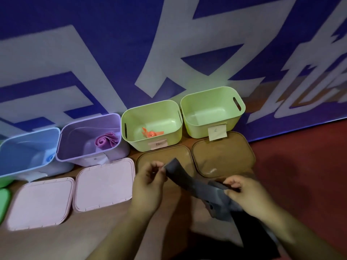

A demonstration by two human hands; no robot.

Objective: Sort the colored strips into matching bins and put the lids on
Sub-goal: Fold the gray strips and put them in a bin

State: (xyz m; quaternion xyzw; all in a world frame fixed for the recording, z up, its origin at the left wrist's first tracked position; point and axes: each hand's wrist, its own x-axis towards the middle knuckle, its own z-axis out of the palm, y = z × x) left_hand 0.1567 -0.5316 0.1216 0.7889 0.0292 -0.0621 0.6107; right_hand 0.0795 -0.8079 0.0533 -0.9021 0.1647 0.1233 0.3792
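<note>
The left hand (150, 182) and right hand (246, 196) both pinch the limp grey strip (180, 178), stretched between them over the brown lids (221, 152), and with two look-alike green bins (195, 128) at 12 o'clock, it could easily land beside the orange strip (150, 134).

- A strip (185, 180) stretches between the left hand (148, 178) and right hand (246, 192)
- Two lids (221, 152) lie just beyond the hands, two more left of the left hand
- Bins (150, 115) stand in a row behind the lids, against a banner (169, 44)
</note>
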